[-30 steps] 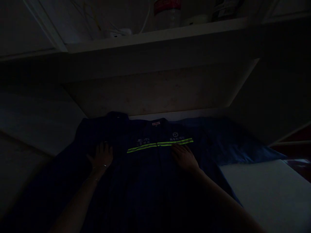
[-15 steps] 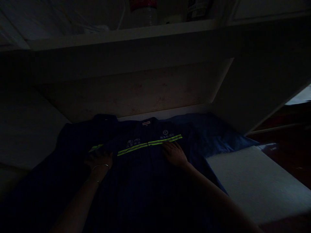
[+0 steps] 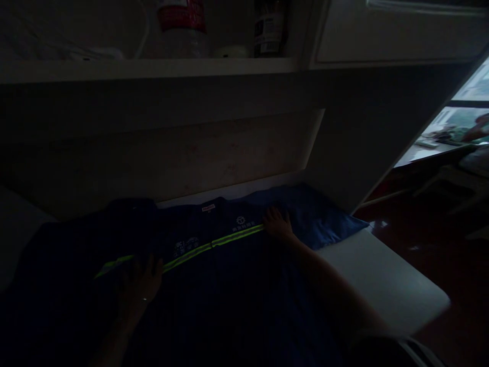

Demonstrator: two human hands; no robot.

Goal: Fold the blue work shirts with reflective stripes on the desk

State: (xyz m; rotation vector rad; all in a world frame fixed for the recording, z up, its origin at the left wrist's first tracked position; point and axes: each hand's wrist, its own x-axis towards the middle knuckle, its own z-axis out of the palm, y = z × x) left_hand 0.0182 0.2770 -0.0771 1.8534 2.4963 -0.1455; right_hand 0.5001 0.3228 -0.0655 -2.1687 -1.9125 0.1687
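Note:
A dark blue work jacket (image 3: 229,275) lies spread on a white desk top (image 3: 385,280), its collar toward the back wall. A yellow-green reflective strip (image 3: 237,236) crosses its chest, with white printing above. My left hand (image 3: 143,283) rests on the jacket with fingers apart, at the left end of the chest strip. Palm down, my right hand (image 3: 277,224) lies on the jacket at the strip's right end, fingers spread. The right sleeve (image 3: 324,219) stretches out beyond it. Deep shadow hides the jacket's lower part.
Overhead runs a shelf (image 3: 153,70) holding a red-labelled bottle (image 3: 182,25), a dark bottle (image 3: 268,28) and a white cable. A side panel (image 3: 362,137) stands at the right. Past it another person's arm (image 3: 476,128) shows by a bright window.
The camera view has swung to the right. My right hand has slid outward across the jacket to the end of the chest strip. The left hand remains on the jacket.

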